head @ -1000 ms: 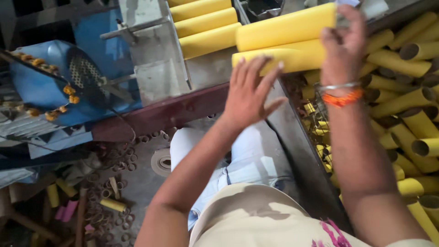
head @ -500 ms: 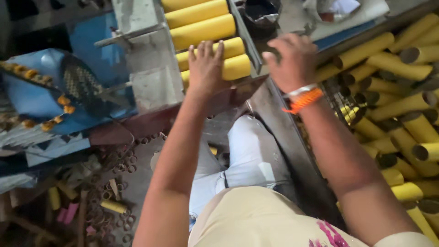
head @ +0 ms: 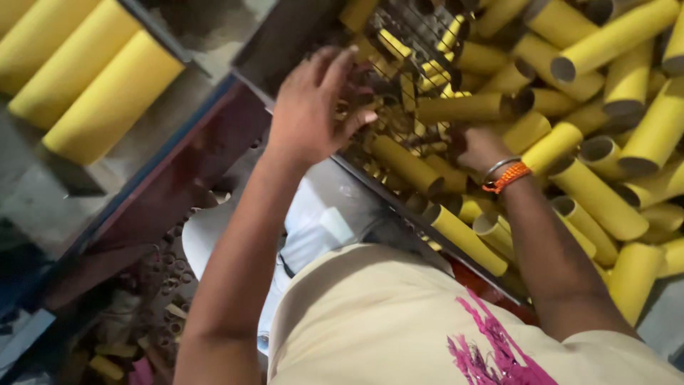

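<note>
Dozens of yellow cardboard tubes [head: 598, 199] are heaped in the bin [head: 399, 192] on my right, lying every which way, some with the open end facing up. My right hand [head: 479, 146] is dug down into the heap near the bin's near edge, wrist with the orange band [head: 507, 176] showing, but the fingers are buried among the tubes, so I honestly can't tell if they're closed on one or just feeling around. My left hand [head: 313, 107] is spread loose at the bin's left rim, fingers just brushing the short yellow scraps [head: 420, 64] and wire mesh there, gripping nothing.

These tubes look light and stiff, hollow, probably easy to dent if squeezed hard at the open end. I'd say grab one round the middle, it's smooth so a full wrap helps.

Three fatter yellow rolls [head: 92, 85] sit on the machine tray at far left, cut off by the frame. Floor under me is dim, just bits of litter.
</note>
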